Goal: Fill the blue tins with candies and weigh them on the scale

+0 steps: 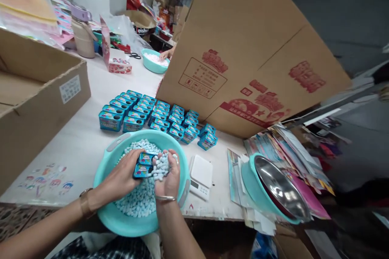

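A turquoise basin point(106, 162) full of small pale-blue candies point(138, 200) sits at the table's near edge. Over it, my left hand point(123, 176) is closed on a small blue tin point(142, 166), held open side up. My right hand point(167, 176) is cupped palm-up beside the tin, holding a heap of the pale-blue candies against its edge. Behind the basin, several matching blue tins point(152, 115) stand in rows on the white table.
A white kitchen scale point(200, 176) lies right of the basin. A tilted turquoise bowl with a steel bowl point(279, 186) inside rests on printed sheets. Large cardboard boxes point(243, 48) stand right and left point(36, 101). Another person's hand point(168, 53) is at a far basin.
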Available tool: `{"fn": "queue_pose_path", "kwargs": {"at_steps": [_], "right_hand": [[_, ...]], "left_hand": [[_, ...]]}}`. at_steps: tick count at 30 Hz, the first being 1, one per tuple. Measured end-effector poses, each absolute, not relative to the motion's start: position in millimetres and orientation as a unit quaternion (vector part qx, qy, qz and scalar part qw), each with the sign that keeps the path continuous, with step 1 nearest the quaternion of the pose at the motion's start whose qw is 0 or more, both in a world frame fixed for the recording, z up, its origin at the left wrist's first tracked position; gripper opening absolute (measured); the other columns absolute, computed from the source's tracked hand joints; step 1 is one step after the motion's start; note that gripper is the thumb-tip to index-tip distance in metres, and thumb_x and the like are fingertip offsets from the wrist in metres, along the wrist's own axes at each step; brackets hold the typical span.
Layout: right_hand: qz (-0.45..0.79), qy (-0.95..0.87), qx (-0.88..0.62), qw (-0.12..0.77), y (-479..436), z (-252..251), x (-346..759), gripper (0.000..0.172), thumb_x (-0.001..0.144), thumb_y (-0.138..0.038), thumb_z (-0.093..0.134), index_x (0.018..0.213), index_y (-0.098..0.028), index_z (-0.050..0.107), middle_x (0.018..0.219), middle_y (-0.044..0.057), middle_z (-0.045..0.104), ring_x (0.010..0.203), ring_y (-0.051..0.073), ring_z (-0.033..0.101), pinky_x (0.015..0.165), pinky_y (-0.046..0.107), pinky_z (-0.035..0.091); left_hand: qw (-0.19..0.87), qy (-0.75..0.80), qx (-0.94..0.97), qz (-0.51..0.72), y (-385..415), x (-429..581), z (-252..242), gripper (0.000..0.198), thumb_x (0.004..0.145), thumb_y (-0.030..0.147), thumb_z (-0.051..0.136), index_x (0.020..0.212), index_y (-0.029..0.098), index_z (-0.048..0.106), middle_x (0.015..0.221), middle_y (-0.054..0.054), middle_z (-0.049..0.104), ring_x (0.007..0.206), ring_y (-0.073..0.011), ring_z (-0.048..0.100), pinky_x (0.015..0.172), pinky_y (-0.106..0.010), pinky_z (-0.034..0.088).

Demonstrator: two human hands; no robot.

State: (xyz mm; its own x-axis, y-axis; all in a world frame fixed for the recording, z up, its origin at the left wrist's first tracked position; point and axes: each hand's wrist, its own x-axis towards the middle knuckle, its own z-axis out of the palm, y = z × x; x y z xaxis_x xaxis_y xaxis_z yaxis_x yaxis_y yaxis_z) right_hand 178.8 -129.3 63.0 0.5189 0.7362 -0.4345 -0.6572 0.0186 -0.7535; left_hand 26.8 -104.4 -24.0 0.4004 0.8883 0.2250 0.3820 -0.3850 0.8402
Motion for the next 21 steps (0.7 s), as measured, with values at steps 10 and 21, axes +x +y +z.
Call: {"fn": "queue_pose_path", "kwargs": {"at_steps": [10,21], "right_hand": [[0.441,-0.259,-0.557,0.654,-131.4,69.5,176.1,0.041,0.082,-0.062,0.085,0.096,-0.024,0.086,0.104,0.006,0.085,0.106,0.027,0.073,0.103,0.042,0.058],[0.428,-0.300,-0.603,0.603,-119.6,53.3,190.3,0.050,0.090,-0.072,0.071,0.084,-0.024,0.082,0.094,0.007,0.082,0.097,0.027,0.072,0.094,0.040,0.058]], "left_hand": [[0.398,0.428,0.737,0.340,-108.9,25.4,1.4,0.070,0.081,0.028,0.073,0.148,0.022,0.054,0.153,-0.019,0.070,0.141,-0.0430,0.071,0.118,-0.060,0.059],[0.486,0.399,0.720,0.293,-107.2,26.0,14.1,0.076,0.076,0.024,0.074,0.149,0.023,0.053,0.153,-0.017,0.071,0.139,-0.0414,0.071,0.118,-0.057,0.058]]}}
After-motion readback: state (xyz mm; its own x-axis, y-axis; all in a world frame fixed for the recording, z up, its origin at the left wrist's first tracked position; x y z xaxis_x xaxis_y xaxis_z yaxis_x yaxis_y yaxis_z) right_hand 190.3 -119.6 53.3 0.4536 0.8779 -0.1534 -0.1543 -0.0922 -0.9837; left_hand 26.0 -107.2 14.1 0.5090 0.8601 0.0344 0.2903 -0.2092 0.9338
